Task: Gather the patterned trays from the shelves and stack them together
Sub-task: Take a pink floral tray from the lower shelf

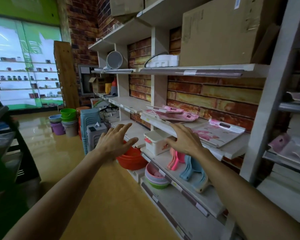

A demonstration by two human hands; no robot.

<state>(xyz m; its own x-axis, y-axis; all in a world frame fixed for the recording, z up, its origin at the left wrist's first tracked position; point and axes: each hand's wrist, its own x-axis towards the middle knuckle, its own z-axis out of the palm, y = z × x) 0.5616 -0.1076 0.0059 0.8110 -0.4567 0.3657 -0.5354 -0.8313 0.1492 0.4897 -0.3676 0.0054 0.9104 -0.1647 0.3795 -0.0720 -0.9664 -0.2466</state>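
Observation:
A white tray with pink flowers (pixel 216 134) lies flat on the middle shelf (pixel 232 151), its handle slot at the far end. Further left on the same shelf, a small pile of pink patterned trays (pixel 173 114) lies loosely stacked. My right hand (pixel 184 139) hovers open, fingers spread, at the shelf's front edge just left of the white tray, not holding anything. My left hand (pixel 114 141) is open too, raised in the aisle left of the shelf and clear of the trays. More pink trays (pixel 280 142) rest in the unit on the right.
A white box with red clasps (pixel 156 141) and red basins (pixel 132 158) sit under my hands. Pink and blue scoops (pixel 192 168) and stacked bowls (pixel 156 177) fill lower shelves. Large cardboard boxes (pixel 222 33) stand above. Buckets and stools (pixel 90 127) crowd the aisle floor.

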